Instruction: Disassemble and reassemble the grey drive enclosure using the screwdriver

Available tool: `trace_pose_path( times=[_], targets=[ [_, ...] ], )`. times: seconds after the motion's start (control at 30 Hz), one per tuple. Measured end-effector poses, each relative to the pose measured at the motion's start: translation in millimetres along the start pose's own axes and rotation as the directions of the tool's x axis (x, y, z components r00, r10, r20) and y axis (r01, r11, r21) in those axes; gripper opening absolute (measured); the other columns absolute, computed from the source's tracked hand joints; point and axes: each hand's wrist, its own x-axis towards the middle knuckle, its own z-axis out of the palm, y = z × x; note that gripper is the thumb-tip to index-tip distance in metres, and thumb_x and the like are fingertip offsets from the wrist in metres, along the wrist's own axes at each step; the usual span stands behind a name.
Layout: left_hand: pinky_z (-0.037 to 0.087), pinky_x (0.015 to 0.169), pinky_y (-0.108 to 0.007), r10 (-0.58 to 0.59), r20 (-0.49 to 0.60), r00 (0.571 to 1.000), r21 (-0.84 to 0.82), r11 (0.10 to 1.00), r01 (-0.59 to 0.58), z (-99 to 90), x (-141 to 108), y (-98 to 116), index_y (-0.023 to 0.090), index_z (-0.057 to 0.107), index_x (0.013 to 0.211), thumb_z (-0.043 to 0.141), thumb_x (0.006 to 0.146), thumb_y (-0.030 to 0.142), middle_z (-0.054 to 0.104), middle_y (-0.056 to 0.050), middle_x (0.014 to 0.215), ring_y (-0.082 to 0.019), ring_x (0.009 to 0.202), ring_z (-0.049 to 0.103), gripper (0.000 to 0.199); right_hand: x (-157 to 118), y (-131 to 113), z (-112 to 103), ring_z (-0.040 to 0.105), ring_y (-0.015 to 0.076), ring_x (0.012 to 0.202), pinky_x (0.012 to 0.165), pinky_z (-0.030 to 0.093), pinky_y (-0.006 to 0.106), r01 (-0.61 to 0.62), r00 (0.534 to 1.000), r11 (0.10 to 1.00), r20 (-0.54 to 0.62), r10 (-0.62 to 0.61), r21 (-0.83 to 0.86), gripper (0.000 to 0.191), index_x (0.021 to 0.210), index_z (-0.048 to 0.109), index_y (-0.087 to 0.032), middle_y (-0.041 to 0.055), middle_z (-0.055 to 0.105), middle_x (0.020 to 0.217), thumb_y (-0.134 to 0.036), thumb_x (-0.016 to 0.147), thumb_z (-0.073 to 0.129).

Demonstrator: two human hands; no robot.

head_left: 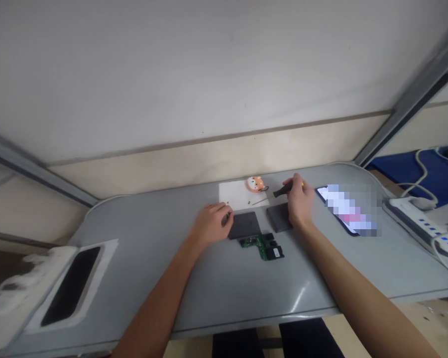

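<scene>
My right hand (300,201) grips a screwdriver (282,190) by its dark handle. Its thin shaft points left, and the tip is close to a tiny dark screw (249,202) on a white sheet of paper (234,193). My left hand (213,223) has its fingers curled together at the left edge of a flat dark panel (244,224); what they hold, if anything, is hidden. Beside my right hand lies a second dark casing piece (278,218), partly covered by the hand. A green circuit board (262,243) with black parts rests in front of both pieces.
An orange and white animal-face case (255,184) sits on the paper. To the right are a lit phone (343,211) and a white power strip (425,223) with cables. A dark phone (72,283) lies at the left on the grey table (142,238). A wall stands behind.
</scene>
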Motion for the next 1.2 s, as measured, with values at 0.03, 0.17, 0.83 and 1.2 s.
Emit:
trace_pose_path(
  times=[0.03,0.17,0.83,1.2],
  targets=[
    [0.045,0.074,-0.032,-0.015,0.023,1.0,-0.011,1.0,0.015,0.9,-0.9,-2.1,0.019,0.066,0.086,0.053,0.093,0.015,0.07,-0.004,0.079,-0.018,0.074,0.065,0.016,-0.7,-0.2,0.4,0.043,0.0131,0.049,0.049,0.032,0.029,0.005,1.0,1.0,0.009,-0.005,-0.005,0.045,0.074,0.064,-0.02,-0.0023,0.051,0.056,-0.054,0.098,0.047],
    [0.041,0.067,-0.03,-0.059,0.109,0.992,-0.036,0.997,0.063,3.0,-3.1,-4.0,0.02,0.067,0.085,0.055,0.092,0.016,0.07,-0.002,0.073,-0.017,0.066,0.062,0.015,-1.3,1.3,1.2,0.042,0.0129,0.048,0.05,0.033,0.029,0.019,1.0,1.0,0.024,-0.019,-0.014,0.045,0.074,0.064,-0.02,-0.0035,0.049,0.054,-0.053,0.098,0.048],
    [0.03,0.058,-0.028,-0.2,0.29,0.936,-0.052,0.973,0.224,-6.7,-2.0,1.4,0.022,0.069,0.079,0.052,0.093,0.025,0.064,-0.001,0.064,-0.015,0.055,0.052,0.023,-2.4,-2.8,0.1,0.045,0.0136,0.047,0.05,0.033,0.029,0.055,0.994,0.997,0.098,-0.05,-0.048,0.044,0.071,0.062,-0.021,-0.0038,0.049,0.05,-0.052,0.097,0.047],
    [0.029,0.058,-0.028,-0.195,0.296,0.935,-0.041,0.975,0.217,-6.5,-2.7,-1.6,0.022,0.065,0.074,0.053,0.089,0.021,0.063,0.0,0.063,-0.014,0.055,0.05,0.019,0.0,-0.7,-2.0,0.049,0.0138,0.048,0.049,0.034,0.028,0.043,0.994,0.997,0.104,-0.036,-0.061,0.044,0.067,0.06,-0.02,-0.0023,0.053,0.051,-0.051,0.097,0.047]
  ],
)
